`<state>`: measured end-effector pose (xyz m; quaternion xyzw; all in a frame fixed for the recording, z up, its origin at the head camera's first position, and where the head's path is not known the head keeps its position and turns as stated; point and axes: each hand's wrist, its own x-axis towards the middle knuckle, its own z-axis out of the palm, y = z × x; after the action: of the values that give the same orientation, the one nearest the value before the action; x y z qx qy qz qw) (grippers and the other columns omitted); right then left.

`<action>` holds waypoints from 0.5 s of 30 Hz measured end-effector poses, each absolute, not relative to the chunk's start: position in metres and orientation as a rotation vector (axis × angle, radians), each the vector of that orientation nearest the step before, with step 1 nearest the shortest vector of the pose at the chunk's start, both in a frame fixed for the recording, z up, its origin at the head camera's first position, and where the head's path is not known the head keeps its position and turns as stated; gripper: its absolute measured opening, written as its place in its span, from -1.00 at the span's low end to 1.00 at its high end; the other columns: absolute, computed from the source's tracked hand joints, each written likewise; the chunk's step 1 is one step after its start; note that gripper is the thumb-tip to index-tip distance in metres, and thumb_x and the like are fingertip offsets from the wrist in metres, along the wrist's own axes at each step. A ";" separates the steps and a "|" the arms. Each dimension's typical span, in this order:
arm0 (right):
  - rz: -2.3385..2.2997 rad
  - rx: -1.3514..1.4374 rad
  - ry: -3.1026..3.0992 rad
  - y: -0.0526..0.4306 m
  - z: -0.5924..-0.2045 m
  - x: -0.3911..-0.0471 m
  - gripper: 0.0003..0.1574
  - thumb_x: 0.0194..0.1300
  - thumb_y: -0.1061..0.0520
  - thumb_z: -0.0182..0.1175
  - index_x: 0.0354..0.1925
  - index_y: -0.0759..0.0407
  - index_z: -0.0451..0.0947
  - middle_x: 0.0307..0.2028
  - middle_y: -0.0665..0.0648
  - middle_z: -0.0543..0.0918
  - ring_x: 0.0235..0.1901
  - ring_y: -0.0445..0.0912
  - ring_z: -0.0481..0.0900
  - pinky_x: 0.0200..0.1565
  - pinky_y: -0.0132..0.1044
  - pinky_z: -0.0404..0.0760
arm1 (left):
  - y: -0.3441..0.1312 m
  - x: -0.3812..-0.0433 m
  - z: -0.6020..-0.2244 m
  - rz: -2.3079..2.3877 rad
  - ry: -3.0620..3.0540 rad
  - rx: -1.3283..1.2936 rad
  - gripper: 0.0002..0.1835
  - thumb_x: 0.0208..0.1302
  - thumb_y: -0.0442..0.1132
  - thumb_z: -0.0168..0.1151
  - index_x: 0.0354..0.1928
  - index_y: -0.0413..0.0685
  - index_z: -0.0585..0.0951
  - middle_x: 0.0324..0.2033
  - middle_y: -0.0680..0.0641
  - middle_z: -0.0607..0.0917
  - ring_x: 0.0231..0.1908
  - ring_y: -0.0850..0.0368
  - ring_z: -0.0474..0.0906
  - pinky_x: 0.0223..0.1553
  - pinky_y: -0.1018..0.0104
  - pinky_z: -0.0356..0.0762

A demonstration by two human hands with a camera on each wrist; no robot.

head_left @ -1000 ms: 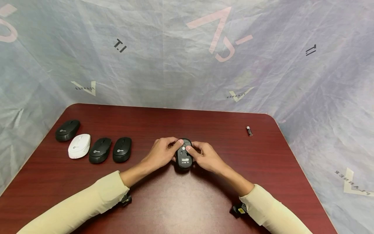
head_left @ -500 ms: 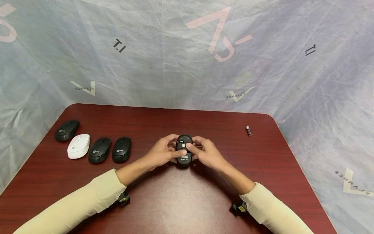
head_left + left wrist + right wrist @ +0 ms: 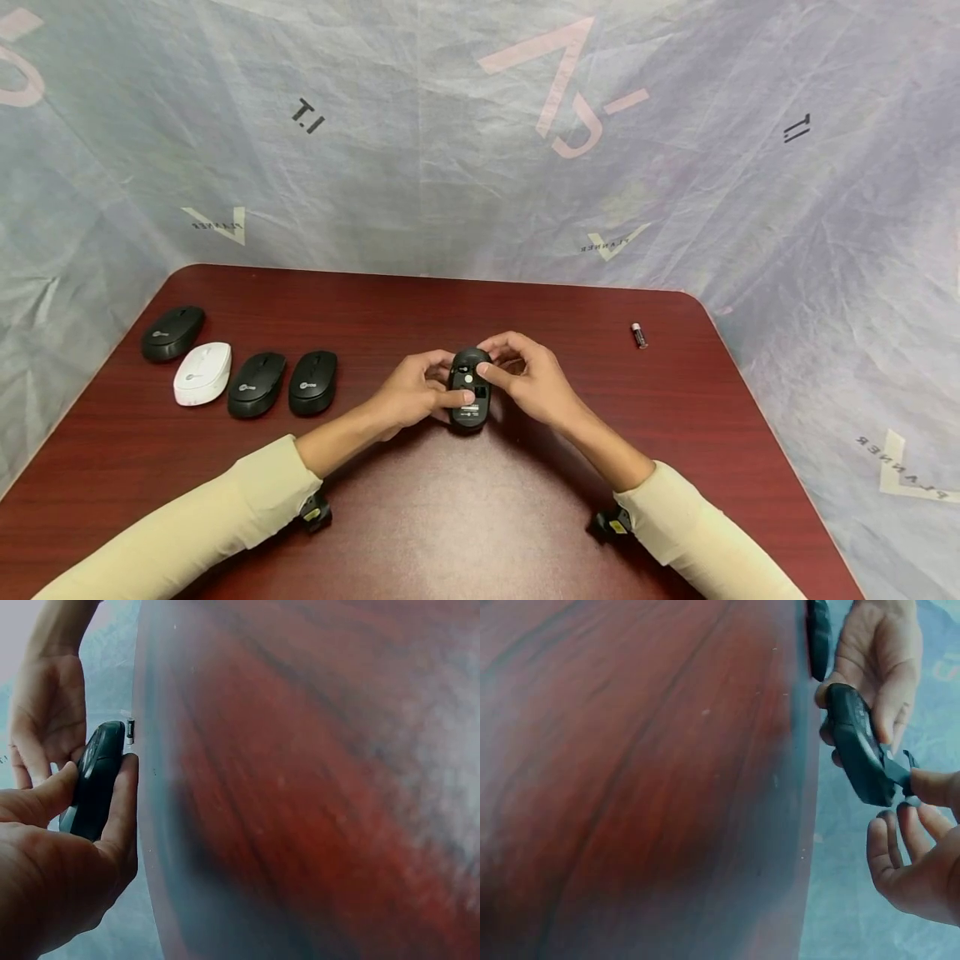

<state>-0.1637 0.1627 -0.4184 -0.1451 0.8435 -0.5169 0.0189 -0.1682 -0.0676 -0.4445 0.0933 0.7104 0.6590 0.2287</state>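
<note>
A black computer mouse point(image 3: 468, 417) is held with its underside up, its label and round white sticker showing in the head view. My left hand point(image 3: 408, 396) grips it from the left, thumb across the label and fingers behind the body. A dark opening shows in the underside beside that thumb. From the right, my right hand point(image 3: 536, 383) has its thumb at the upper part of the mouse. In the right wrist view this thumb pinches a thin dark battery cover point(image 3: 898, 774) that stands out from the mouse; the other fingers curl below it.
Left on the red-brown table point(image 3: 375, 317) lie three black mice, the nearest one point(image 3: 312, 383) beside the left hand, and a white mouse point(image 3: 203, 375). A small battery point(image 3: 638, 336) lies at the far right. A grey printed cloth point(image 3: 420, 150) hangs behind the table.
My left thumb has moved from the top end of the mouse down onto the label. My right fingers have shifted up and off its side, and the dark opening has come into sight.
</note>
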 end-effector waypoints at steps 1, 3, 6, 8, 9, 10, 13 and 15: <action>-1.629 -0.450 2.610 0.163 -0.417 -0.164 -0.70 0.50 0.19 0.49 0.16 0.10 0.77 -0.06 0.17 0.80 -0.05 -0.05 0.77 0.12 -0.12 0.80 | -0.068 -0.168 -0.445 1.813 1.955 0.258 -0.43 0.38 -0.42 0.57 0.37 -0.33 0.59 -0.02 -0.27 0.74 -0.19 0.08 0.84 -0.17 0.08 0.95; -1.692 -0.445 2.571 0.164 -0.415 -0.165 -0.70 0.51 0.23 0.47 0.16 0.16 0.77 -0.11 0.22 0.81 -0.12 -0.06 0.75 0.03 -0.21 0.80 | -0.068 -0.167 -0.445 1.816 1.945 0.248 -0.42 0.38 -0.43 0.57 0.38 -0.33 0.58 -0.01 -0.27 0.74 -0.19 0.08 0.84 -0.16 0.07 0.95; -1.788 -0.425 2.497 0.167 -0.410 -0.169 -0.70 0.51 0.28 0.46 0.16 0.25 0.76 -0.13 0.28 0.79 -0.21 -0.06 0.74 -0.08 -0.25 0.84 | -0.070 -0.166 -0.445 1.821 1.935 0.238 -0.38 0.38 -0.43 0.57 0.42 -0.32 0.57 0.01 -0.28 0.74 -0.17 0.08 0.84 -0.15 0.06 0.96; -1.841 -0.402 2.452 0.172 -0.407 -0.171 -0.69 0.51 0.32 0.44 0.17 0.30 0.74 -0.14 0.29 0.77 -0.25 -0.06 0.75 -0.14 -0.25 0.86 | -0.071 -0.166 -0.446 1.824 1.931 0.229 -0.36 0.38 -0.43 0.57 0.44 -0.31 0.56 0.03 -0.29 0.74 -0.16 0.08 0.84 -0.14 0.06 0.96; -1.855 -0.388 2.437 0.175 -0.406 -0.172 -0.68 0.51 0.33 0.44 0.18 0.32 0.73 -0.15 0.29 0.76 -0.27 -0.06 0.75 -0.17 -0.24 0.87 | -0.072 -0.166 -0.446 1.823 1.934 0.231 -0.36 0.38 -0.43 0.56 0.45 -0.32 0.56 0.03 -0.30 0.75 -0.15 0.08 0.84 -0.14 0.07 0.96; -1.854 -0.375 2.434 0.178 -0.404 -0.173 -0.67 0.51 0.33 0.43 0.18 0.33 0.73 -0.16 0.27 0.75 -0.29 -0.07 0.76 -0.19 -0.24 0.87 | -0.072 -0.166 -0.446 1.823 1.936 0.230 -0.36 0.39 -0.43 0.56 0.45 -0.32 0.56 0.04 -0.30 0.75 -0.15 0.08 0.84 -0.14 0.07 0.96; -1.791 -0.326 2.429 0.191 -0.402 -0.176 -0.64 0.52 0.34 0.41 0.22 0.39 0.69 -0.17 0.23 0.73 -0.30 -0.11 0.77 -0.19 -0.25 0.89 | -0.073 -0.166 -0.447 1.825 1.945 0.228 -0.35 0.39 -0.43 0.56 0.46 -0.33 0.55 0.06 -0.32 0.75 -0.13 0.08 0.84 -0.13 0.08 0.96; -1.709 -0.282 2.427 0.199 -0.403 -0.178 -0.62 0.54 0.33 0.40 0.25 0.42 0.67 -0.17 0.23 0.74 -0.28 -0.10 0.79 -0.16 -0.20 0.92 | -0.074 -0.166 -0.448 1.824 1.951 0.231 -0.35 0.40 -0.42 0.56 0.47 -0.34 0.54 0.07 -0.33 0.75 -0.13 0.08 0.84 -0.12 0.08 0.96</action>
<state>-0.1776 0.1991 -0.4034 -0.0941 0.8114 -0.5713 0.0799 -0.1664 -0.0743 -0.4475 0.0839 0.7085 0.6624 0.2284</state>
